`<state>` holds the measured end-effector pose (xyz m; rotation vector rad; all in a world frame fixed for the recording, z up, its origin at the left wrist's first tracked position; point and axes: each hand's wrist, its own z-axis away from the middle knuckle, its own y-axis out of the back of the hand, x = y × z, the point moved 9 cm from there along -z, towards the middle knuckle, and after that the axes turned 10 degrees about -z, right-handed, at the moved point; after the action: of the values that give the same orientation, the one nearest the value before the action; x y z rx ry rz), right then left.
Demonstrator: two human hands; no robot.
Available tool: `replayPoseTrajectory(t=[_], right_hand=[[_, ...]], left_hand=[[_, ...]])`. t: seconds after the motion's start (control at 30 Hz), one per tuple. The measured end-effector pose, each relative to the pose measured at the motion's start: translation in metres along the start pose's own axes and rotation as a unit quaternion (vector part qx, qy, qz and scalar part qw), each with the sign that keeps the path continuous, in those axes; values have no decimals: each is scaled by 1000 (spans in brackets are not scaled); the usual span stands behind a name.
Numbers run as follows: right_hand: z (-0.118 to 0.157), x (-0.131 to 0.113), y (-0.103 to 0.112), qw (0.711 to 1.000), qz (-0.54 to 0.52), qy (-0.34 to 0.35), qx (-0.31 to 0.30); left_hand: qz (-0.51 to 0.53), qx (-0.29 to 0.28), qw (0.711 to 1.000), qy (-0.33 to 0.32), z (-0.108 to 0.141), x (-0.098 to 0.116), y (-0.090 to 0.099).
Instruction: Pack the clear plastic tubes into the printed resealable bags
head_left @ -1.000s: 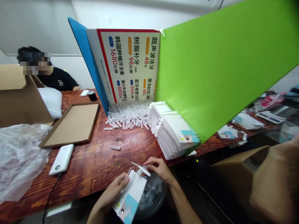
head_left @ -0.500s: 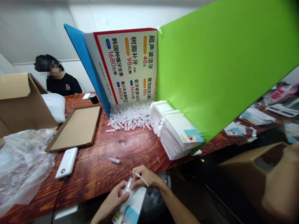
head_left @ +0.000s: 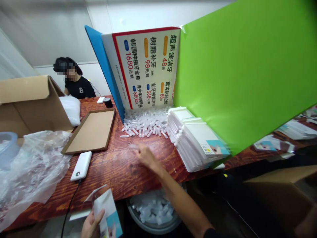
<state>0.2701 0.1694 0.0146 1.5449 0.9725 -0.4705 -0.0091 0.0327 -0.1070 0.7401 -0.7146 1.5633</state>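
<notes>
At the table's near edge my left hand (head_left: 92, 224) grips a clear plastic pouch (head_left: 109, 208) with a white and blue printed card in it; its top flap stands away from the card. Over the middle of the table my right hand (head_left: 147, 158) is closed, pinching a small clear plastic tube (head_left: 133, 145), blurred by motion. Beyond it lies a heap of similar tubes (head_left: 146, 125) against the standing boards. To the right is a tall stack of card pouches (head_left: 195, 142).
Under the table edge stands a round bin (head_left: 153, 228) of translucent pieces. A power bank (head_left: 81, 166) with a cable, a shallow cardboard tray (head_left: 91, 130), crumpled plastic (head_left: 39, 162) and a carton (head_left: 32, 105) occupy the left. A green board (head_left: 235, 72) rises at right. Another person (head_left: 76, 86) sits across.
My right hand has left the pouch and reached forward over the table, taking up the single tube that lay there. My left hand has moved left with the pouch. The view has shifted left.
</notes>
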Motion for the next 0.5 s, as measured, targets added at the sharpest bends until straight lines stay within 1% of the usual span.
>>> replayPoseTrajectory(t=[0.03,0.07,0.1,0.13,0.17,0.2,0.23,0.27,0.3,0.33,0.4,0.43,0.5], right_hand=[[3,12,33,998,-4,-36,60],[15,25,67,987,-25,-80,139],[32,32,90,976,-46,-107,186],[51,34,100,972,-58,-114,197],[72,32,98,976,-66,-109,177],[95,28,85,983,-74,-98,134],[119,24,60,990,-90,-82,64],[145,21,22,990,-108,-75,-47],[173,24,-11,986,-90,-87,-114],[196,32,-35,984,-39,-109,-132],[228,52,-66,981,57,-155,-103],[238,61,-77,977,85,-172,-95],[247,72,-89,972,107,-191,-82]], left_hand=[[9,-6,1000,-1,1,2,-9],[10,-12,1000,1,0,2,-18],[6,-20,1000,1,-2,2,-27],[-1,-25,1000,-1,-5,1,-36],[-10,-30,999,-8,-9,0,-43],[-19,-38,999,-15,-14,-1,-51],[-27,-45,998,-19,-19,-2,-58],[-33,-56,998,-21,-23,-3,-65],[-38,-70,997,-21,-27,-3,-73],[-42,-88,995,-21,-29,-2,-82],[-54,-127,990,-27,-30,4,-100],[-63,-143,987,-35,-29,9,-108],[-89,-163,981,-46,-27,18,-122]])
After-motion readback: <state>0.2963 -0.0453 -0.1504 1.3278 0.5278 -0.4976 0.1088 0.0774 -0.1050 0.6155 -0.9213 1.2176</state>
